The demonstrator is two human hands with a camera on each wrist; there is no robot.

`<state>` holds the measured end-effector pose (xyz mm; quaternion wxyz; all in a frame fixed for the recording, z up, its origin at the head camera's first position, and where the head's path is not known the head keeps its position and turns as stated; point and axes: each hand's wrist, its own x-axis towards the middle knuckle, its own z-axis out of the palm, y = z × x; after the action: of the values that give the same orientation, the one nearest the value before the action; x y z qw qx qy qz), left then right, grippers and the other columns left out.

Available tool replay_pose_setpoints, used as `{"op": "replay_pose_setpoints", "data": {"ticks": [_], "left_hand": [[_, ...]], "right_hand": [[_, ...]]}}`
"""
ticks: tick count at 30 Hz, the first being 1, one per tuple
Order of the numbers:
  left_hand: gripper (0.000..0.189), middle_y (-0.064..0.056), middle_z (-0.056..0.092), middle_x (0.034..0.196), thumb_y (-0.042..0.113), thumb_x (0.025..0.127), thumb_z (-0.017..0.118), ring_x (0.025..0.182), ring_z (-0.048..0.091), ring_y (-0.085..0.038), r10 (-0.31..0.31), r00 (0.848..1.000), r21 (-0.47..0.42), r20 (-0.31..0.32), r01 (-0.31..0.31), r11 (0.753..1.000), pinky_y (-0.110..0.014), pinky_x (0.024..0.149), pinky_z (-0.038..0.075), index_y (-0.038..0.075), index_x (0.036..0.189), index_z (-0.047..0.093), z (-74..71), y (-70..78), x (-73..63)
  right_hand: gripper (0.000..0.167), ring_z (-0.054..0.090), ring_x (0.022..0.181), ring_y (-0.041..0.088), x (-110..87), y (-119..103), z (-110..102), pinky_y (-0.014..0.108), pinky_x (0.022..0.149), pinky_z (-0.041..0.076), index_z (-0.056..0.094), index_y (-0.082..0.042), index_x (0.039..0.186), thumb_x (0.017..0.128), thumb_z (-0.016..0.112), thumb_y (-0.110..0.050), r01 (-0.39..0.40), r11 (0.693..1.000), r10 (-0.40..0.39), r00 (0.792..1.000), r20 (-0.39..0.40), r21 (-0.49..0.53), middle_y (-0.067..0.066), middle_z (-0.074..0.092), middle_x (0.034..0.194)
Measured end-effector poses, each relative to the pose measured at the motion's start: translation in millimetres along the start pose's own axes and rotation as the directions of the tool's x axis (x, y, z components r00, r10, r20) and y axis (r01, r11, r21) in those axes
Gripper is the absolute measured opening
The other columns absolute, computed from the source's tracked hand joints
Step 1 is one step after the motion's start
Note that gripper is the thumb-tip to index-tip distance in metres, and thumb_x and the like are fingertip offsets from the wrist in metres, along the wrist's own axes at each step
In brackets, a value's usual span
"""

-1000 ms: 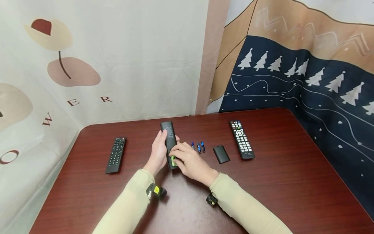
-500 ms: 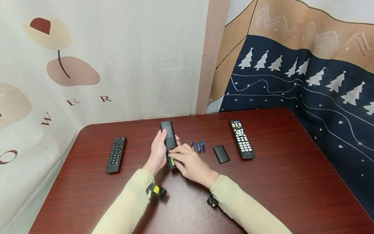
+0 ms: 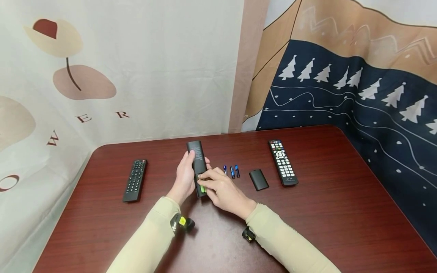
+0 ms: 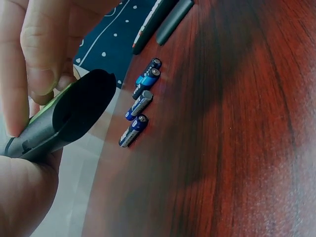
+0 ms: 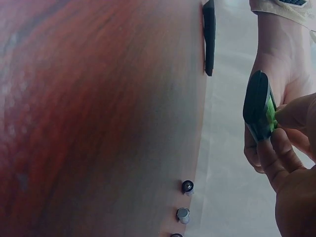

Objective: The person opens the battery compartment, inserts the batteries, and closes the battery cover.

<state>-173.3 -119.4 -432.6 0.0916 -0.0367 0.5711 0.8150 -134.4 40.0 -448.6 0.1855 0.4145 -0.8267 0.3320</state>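
From my remote feed: black remote (image 3: 198, 161) was held back up over the desk (image 3: 324, 216), left hand (image 3: 184, 175) curled round it, fingers on one side, thumb on the other. Right hand (image 3: 228, 191) was bent in at the near end, fingers on a green battery (image 3: 203, 189); pinching or just pressing, couldn't tell. Main risk, I reckoned: uneven pressure on one end of the battery could make it pop out and roll. Pushing too hard might also twist the remote, since only the left hand steadied it. Contacts were hidden under the fingers, so a wrong-way battery could easily have been missed. Four loose batteries (image 4: 140, 104) lay near the right hand; a careless sweep might scatter them, or knock the black cover (image 3: 259, 179) beyond.
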Motion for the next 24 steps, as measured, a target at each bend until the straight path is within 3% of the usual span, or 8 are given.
{"op": "replay_pose_setpoints", "data": {"ticks": [9,24], "left_hand": [[0.037,-0.006,0.064,0.096,0.037,0.114,0.026,0.079,0.07,-0.016,0.002,1.0,-0.001,-0.007,-0.002,1.0,-0.028,0.067,0.059,0.011,0.137,0.039,-1.8,0.1,0.8],[0.036,-0.006,0.064,0.096,0.038,0.114,0.026,0.079,0.07,-0.017,-0.003,1.0,-0.034,-0.011,0.002,0.999,-0.031,0.069,0.059,0.014,0.138,0.038,-5.9,1.7,2.4]], "right_hand": [[0.021,0.061,0.107,0.022,0.4,3.3,1.8,0.027,0.089,0.055,0.077,0.004,0.111,0.093,0.066,0.005,0.008,0.999,-0.007,1.0,-0.024,0.032,0.01,0.069,0.122],[0.024,0.059,0.108,0.021,0.9,2.2,1.8,0.029,0.09,0.054,0.074,0.002,0.118,0.096,0.064,0.0,0.017,0.999,-0.016,1.0,0.009,-0.031,0.009,0.065,0.128]]}}
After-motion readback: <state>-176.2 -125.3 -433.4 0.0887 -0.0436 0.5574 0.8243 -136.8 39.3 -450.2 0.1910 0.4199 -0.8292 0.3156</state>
